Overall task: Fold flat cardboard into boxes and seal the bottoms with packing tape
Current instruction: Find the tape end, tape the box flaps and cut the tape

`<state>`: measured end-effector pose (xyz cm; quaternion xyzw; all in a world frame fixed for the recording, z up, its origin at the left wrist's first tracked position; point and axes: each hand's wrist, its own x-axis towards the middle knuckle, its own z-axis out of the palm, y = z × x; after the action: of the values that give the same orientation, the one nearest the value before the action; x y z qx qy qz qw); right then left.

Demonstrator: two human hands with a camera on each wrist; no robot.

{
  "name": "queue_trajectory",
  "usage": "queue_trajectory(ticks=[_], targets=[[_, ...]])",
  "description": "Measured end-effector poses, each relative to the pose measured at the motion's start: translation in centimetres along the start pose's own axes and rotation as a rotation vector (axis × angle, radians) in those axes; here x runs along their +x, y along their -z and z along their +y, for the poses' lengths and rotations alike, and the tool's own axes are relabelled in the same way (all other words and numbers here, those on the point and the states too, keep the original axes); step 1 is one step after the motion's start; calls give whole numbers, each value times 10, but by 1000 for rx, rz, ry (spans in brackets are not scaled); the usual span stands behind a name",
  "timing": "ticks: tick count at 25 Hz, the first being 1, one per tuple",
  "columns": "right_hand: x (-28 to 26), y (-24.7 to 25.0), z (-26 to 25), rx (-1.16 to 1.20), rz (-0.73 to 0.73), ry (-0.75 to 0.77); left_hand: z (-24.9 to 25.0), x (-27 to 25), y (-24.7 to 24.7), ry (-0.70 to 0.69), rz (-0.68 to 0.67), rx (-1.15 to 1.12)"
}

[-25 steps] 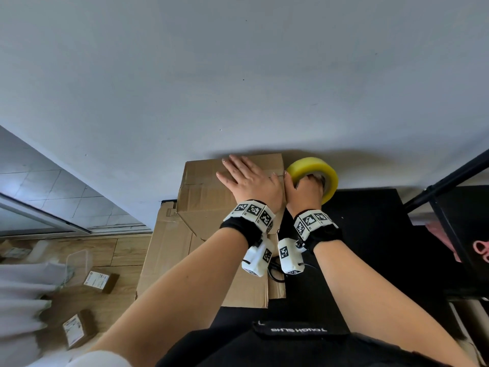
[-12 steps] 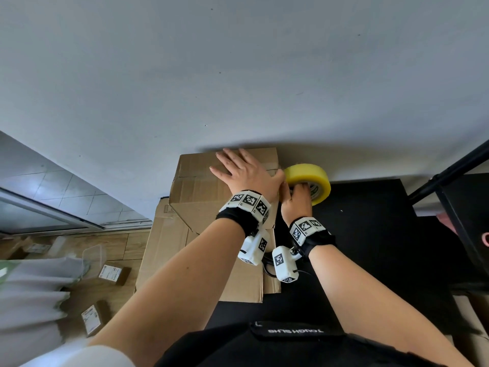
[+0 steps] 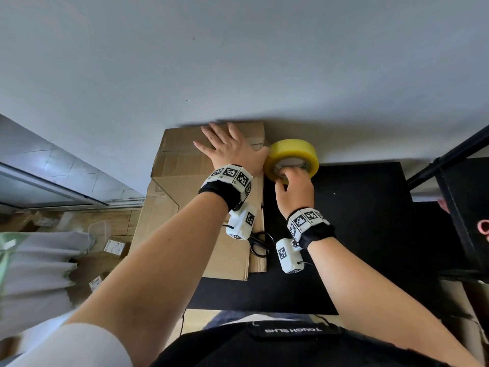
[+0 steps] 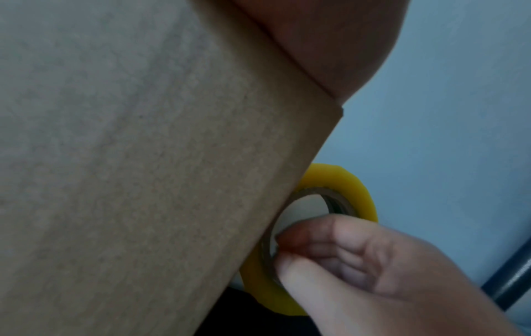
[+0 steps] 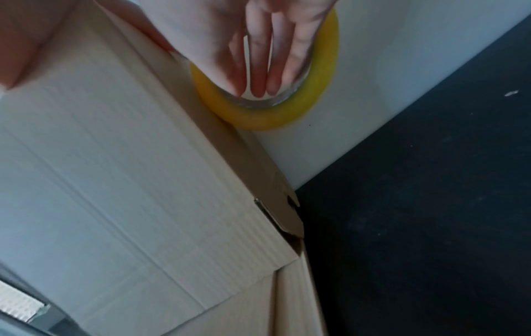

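Observation:
A folded brown cardboard box stands against the grey wall at the left end of the black table. My left hand lies flat on its top with fingers spread, pressing the flaps down. A yellow roll of packing tape is held on edge right beside the box's right side. My right hand grips the roll, fingers hooked inside its cardboard core and thumb on the yellow outside. In the right wrist view the fingers reach through the tape roll next to the box edge.
Flat cardboard sheets lie under the box and overhang the black table to the left. Black scissors rest by the sheets' right edge. A black rack stands at the right. Small labelled boxes sit on the wooden floor.
My right hand has pulled the tape roll slightly right and down beside the box. My left hand has slid further onto the box top and stays flat.

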<state>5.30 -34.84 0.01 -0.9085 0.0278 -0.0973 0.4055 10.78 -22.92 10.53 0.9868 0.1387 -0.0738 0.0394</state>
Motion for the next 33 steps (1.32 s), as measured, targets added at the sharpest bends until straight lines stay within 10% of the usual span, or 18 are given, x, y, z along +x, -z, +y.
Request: queue_trajectory(ticks=[2, 9, 16, 33], targets=[[-9, 6, -2, -25, -46, -39, 1, 2, 0, 5, -6, 14], [-54, -15, -22, -466, -901, -106, 2, 4, -2, 0, -3, 26], [-69, -31, -26, -725, -890, 77, -2, 6, -2, 9, -20, 28], [-28, 98, -21, -302, -746, -687, -3, 2, -2, -28, -66, -40]])
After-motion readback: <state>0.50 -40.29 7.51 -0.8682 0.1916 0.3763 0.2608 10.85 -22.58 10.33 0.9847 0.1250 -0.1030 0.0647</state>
